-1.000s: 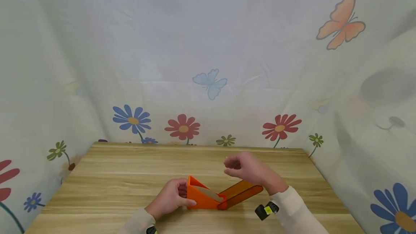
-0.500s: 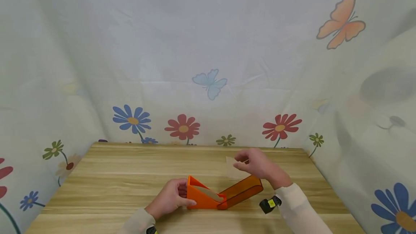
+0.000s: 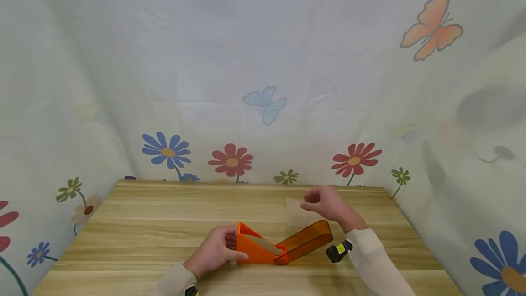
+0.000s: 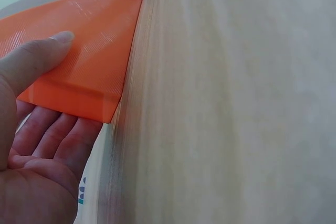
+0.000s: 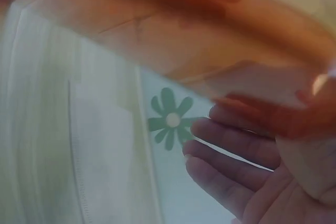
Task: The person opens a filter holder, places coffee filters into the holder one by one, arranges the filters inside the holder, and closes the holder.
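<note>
My left hand (image 3: 219, 248) holds an orange box (image 3: 256, 251) at its tall left end, thumb on the near face and fingers behind. In the left wrist view the thumb lies flat against the orange box (image 4: 84, 61). Beige paper (image 3: 263, 243) with a curved edge shows inside. A see-through amber lid (image 3: 306, 241) is swung out to the right from the box's low end. Beyond the lid my right hand (image 3: 326, 202) hovers, fingers loosely bent and holding nothing. Under its fingertips a pale paper piece (image 3: 296, 211) lies on the table; its crimped edge shows in the right wrist view.
The wooden table (image 3: 185, 204) carries these things. A white cloth (image 3: 197, 58) printed with flowers and butterflies hangs behind the table and along both sides. The raised amber lid (image 5: 157, 35) stretches across the top of the right wrist view, partly over the fingers.
My right hand has moved right and away from over the lid, uncovering the pale paper on the table. My left hand and the box stay where they were.
</note>
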A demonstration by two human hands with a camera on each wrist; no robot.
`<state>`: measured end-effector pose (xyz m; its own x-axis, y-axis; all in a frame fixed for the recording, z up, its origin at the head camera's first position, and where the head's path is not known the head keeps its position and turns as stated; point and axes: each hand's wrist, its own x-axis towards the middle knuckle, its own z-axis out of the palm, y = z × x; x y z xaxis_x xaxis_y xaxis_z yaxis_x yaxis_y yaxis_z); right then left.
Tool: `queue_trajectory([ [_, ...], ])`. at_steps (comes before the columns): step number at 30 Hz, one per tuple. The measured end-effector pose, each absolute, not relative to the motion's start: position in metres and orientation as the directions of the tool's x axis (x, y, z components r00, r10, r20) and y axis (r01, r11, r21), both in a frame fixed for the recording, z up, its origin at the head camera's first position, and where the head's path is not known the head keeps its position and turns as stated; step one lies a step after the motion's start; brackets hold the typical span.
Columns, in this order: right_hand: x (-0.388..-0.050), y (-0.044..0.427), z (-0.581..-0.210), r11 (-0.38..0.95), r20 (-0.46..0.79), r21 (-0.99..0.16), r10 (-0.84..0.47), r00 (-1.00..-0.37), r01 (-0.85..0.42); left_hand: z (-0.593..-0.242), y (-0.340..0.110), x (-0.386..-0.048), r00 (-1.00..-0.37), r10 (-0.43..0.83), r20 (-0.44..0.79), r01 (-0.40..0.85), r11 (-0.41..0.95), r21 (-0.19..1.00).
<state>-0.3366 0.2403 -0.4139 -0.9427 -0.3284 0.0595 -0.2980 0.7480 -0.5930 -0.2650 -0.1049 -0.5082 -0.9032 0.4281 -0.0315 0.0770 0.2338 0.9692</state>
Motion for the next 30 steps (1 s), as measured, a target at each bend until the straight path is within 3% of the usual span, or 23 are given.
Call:
queue_trajectory([
  [18, -0.369, 0.236, -0.469, 0.78, 0.033, -0.605, -0.179, -0.983, -0.162, -0.506, -0.105, -0.265, -0.901, 0.434, -0.023, 0.086, 0.229, 0.97],
  [30, -0.379, 0.238, -0.483, 0.815, 0.046, -0.546, -0.201, -0.978, -0.194, -0.512, -0.106, -0.269, -0.901, 0.432, -0.028, 0.077, 0.224, 0.971],
])
